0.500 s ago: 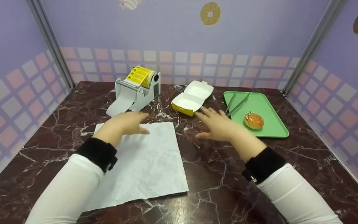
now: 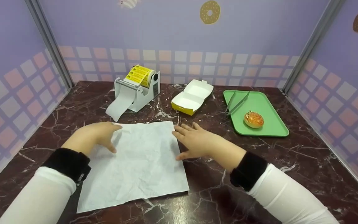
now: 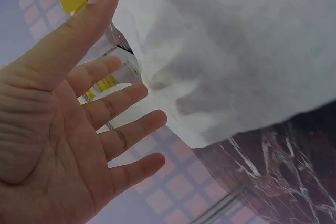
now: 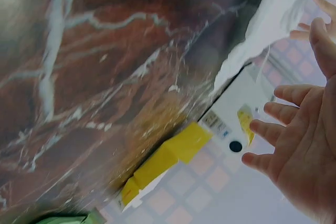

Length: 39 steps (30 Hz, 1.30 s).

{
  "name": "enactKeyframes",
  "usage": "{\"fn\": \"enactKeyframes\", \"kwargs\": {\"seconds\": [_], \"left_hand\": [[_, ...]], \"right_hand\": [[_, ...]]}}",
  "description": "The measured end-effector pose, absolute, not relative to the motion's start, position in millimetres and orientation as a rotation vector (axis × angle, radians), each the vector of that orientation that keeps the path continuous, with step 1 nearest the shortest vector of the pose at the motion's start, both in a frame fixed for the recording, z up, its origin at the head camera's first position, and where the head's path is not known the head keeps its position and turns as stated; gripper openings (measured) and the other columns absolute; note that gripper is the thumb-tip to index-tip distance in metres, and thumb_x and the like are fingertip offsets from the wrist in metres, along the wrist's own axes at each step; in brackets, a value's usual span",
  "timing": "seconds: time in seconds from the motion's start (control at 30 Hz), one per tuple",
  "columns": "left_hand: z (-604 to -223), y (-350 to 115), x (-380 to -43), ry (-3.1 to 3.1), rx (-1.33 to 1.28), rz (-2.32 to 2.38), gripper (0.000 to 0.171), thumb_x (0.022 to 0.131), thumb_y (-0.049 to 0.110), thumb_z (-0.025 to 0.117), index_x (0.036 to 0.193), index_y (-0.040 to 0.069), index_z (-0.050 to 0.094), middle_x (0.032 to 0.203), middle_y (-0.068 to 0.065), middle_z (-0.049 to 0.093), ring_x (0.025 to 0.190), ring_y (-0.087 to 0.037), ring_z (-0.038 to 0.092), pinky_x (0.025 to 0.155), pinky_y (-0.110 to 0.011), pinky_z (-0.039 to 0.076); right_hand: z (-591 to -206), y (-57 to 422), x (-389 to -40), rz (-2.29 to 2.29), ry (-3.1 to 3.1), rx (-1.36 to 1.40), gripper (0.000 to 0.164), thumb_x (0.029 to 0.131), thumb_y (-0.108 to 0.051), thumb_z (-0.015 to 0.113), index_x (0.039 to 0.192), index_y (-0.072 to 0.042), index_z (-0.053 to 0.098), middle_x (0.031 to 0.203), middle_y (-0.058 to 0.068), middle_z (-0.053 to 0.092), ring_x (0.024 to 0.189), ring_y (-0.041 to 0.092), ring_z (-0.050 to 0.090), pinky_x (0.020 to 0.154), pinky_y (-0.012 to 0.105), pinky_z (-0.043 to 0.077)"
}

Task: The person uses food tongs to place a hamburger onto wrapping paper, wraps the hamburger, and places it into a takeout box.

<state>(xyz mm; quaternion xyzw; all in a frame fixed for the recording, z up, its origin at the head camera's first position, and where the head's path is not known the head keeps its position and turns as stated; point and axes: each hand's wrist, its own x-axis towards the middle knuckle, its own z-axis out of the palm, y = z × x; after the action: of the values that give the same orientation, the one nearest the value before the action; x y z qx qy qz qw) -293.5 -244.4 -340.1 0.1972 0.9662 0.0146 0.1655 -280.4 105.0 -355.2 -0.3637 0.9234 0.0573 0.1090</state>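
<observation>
A crinkled white paper sheet [image 2: 141, 165] lies flat on the dark marbled table. Over its far left edge is my left hand [image 2: 99, 135], fingers spread and holding nothing; the left wrist view shows its palm [image 3: 47, 145] and extended fingers beside the paper. My right hand [image 2: 197, 141] is at the sheet's right edge, thumb apart from the fingers, also holding nothing. In the right wrist view that hand [image 4: 307, 150] has its fingers extended. Whether either hand touches the paper, I cannot tell.
At the back left stands a label dispenser [image 2: 144, 93] with a yellow roll and a hanging white strip. An opened yellow-and-white box [image 2: 185, 101] sits at the back middle. On the right, a green tray [image 2: 270, 119] bears a seeded bun [image 2: 254, 120] and metal tongs [image 2: 239, 103].
Both hands have moved left and nearer to me, the right one from beside the box to the paper's right edge. The paper looks unmoved.
</observation>
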Motion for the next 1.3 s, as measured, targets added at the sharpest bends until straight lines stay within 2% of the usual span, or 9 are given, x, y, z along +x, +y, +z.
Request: {"fn": "enactKeyframes", "kwargs": {"seconds": [0.13,0.43,0.63,0.73,0.83,1.07,1.3], "left_hand": [[-345.3,-257.1,-288.4,2.693,0.521,-0.002,0.106,0.074,0.031,0.096,0.156,-0.007,0.040,0.156,-0.037,0.046,0.147,-0.057,0.041,0.122,-0.068,0.036],[-356.5,-261.3,-287.0,2.607,0.409,-0.051,0.112,0.076,0.031,0.095,0.163,0.000,0.031,0.167,-0.037,0.027,0.154,-0.058,0.029,0.123,-0.070,0.033],[-358.7,-258.0,-290.0,2.612,0.411,-0.047,0.113,0.077,0.033,0.095,0.164,0.001,0.030,0.168,-0.036,0.025,0.153,-0.060,0.028,0.123,-0.071,0.032],[-359.9,-253.1,-290.9,2.624,0.405,-0.051,0.114,0.076,0.035,0.095,0.164,0.003,0.031,0.168,-0.035,0.025,0.153,-0.061,0.029,0.118,-0.079,0.032],[-361.6,-244.1,-292.4,2.633,0.418,-0.038,0.114,0.076,0.036,0.095,0.165,0.005,0.031,0.169,-0.034,0.025,0.153,-0.061,0.029,0.118,-0.080,0.030],[-365.7,-215.9,-300.1,2.631,0.492,-0.017,0.114,0.077,0.037,0.093,0.165,0.004,0.029,0.170,-0.032,0.023,0.156,-0.055,0.028,0.128,-0.067,0.027],[-367.6,-190.9,-309.5,2.606,0.523,-0.023,0.113,0.081,0.039,0.092,0.167,0.006,0.027,0.172,-0.031,0.021,0.159,-0.051,0.027,0.131,-0.061,0.026]], "right_hand": [[-361.0,94.7,-276.4,0.195,2.687,-1.098,0.101,0.095,-0.071,0.060,0.169,-0.013,0.023,0.179,0.013,0.013,0.166,0.037,0.016,0.133,0.065,0.012],[-363.0,85.0,-273.0,0.221,2.663,-1.120,0.104,0.094,-0.073,0.059,0.169,-0.013,0.021,0.179,0.012,0.011,0.166,0.038,0.017,0.133,0.065,0.012],[-368.2,86.1,-273.4,0.235,2.664,-1.099,0.109,0.091,-0.075,0.060,0.169,-0.011,0.020,0.179,0.013,0.011,0.165,0.038,0.020,0.134,0.064,0.013],[-371.4,87.5,-274.1,0.235,2.657,-1.090,0.110,0.091,-0.075,0.061,0.169,-0.011,0.019,0.179,0.013,0.012,0.165,0.038,0.021,0.133,0.064,0.014],[-374.2,90.2,-276.1,0.225,2.641,-1.075,0.111,0.090,-0.075,0.063,0.169,-0.011,0.019,0.179,0.013,0.011,0.164,0.038,0.021,0.133,0.065,0.015],[-379.2,104.4,-288.3,0.191,2.602,-0.929,0.119,0.084,-0.075,0.071,0.170,-0.012,0.016,0.179,0.011,0.010,0.164,0.038,0.021,0.132,0.067,0.015],[-383.5,124.0,-297.8,0.154,2.558,-0.834,0.120,0.084,-0.068,0.076,0.170,-0.012,0.015,0.180,0.012,0.009,0.165,0.037,0.021,0.132,0.068,0.014]]}}
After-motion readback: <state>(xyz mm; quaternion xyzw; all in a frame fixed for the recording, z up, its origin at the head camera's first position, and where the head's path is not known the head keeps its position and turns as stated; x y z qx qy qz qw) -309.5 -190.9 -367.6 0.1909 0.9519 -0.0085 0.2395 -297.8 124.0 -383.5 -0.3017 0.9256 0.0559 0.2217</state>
